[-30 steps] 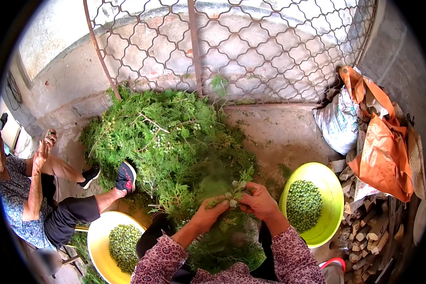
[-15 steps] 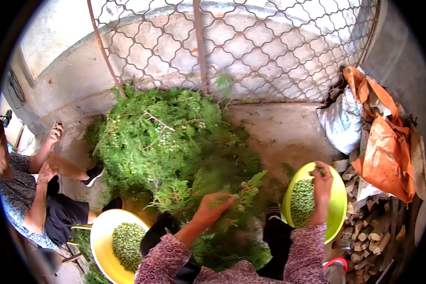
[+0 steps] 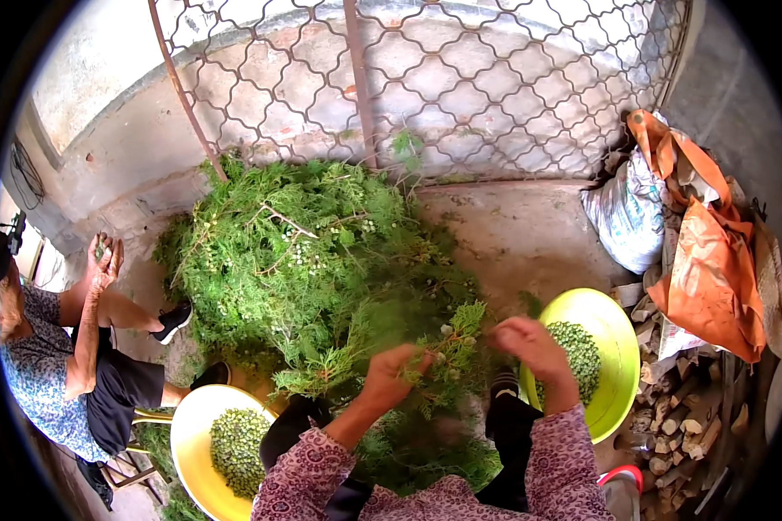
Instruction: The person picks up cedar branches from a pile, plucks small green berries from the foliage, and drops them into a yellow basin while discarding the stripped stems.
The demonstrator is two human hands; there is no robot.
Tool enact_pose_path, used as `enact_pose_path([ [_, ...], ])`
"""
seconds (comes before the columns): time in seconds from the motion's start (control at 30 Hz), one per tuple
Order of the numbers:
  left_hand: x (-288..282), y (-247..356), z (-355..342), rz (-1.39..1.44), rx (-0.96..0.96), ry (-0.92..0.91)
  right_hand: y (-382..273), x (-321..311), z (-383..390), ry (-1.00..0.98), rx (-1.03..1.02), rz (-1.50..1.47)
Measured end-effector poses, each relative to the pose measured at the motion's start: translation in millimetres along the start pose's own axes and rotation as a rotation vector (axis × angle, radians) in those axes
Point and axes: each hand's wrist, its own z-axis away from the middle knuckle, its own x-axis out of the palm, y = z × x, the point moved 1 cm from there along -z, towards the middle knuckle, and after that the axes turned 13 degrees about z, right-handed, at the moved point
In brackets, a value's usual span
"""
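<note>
My left hand [image 3: 389,379] is closed on a leafy green conifer sprig [image 3: 454,349] that carries pale round cones. Just right of the sprig, my right hand [image 3: 534,352] is in the air over the near-left rim of a yellow-green basin [image 3: 621,347]. Its fingers are bent toward the sprig but smeared by motion, so their hold cannot be made out. Small green cones [image 3: 573,347] lie in that basin. A large heap of cut conifer branches [image 3: 295,252] spreads on the ground beyond my left hand.
At the lower left stands a yellow basin [image 3: 187,434] with more green cones. A co-worker [image 3: 61,347] sits at the left, both hands raised together. On the right are orange sacking [image 3: 712,278], a white sack [image 3: 626,213] and stacked firewood [image 3: 682,421]. A metal lattice [image 3: 495,95] backs the scene.
My right hand has moved left, out of the yellow-green basin toward the sprig. My left hand still holds the sprig. The co-worker's hands have come together.
</note>
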Motion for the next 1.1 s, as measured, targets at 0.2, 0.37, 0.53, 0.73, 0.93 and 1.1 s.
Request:
enact_pose_path([
  [0.2, 7.5, 4.0, -0.9, -0.082, -0.044, -0.033, -38.0, 20.9, -2.0, -0.198, 0.087, -0.010],
  [0.37, 5.5, -3.7, 1.8, -0.127, 0.004, -0.156, -43.2, 17.8, 2.1, -0.122, 0.090, -0.150],
  [0.53, 2.8, -8.0, 4.6, -0.123, 0.029, -0.215, -13.5, -16.5, -4.9, -0.045, 0.053, -1.169],
  [0.73, 1.6, -5.7, 8.3, -0.227, -0.013, -0.242, -23.0, -16.9, 0.1, 0.007, 0.117, -0.796],
  [0.93, 6.3, -8.9, 11.4, -0.319, -0.007, -0.301, -38.9, 23.6, 1.1, -0.017, -0.027, 0.268],
  [1.1, 3.3, -9.8, 12.6, -0.415, 0.008, -0.302, -27.3, 29.5, -0.5, -0.146, -0.106, 0.497],
])
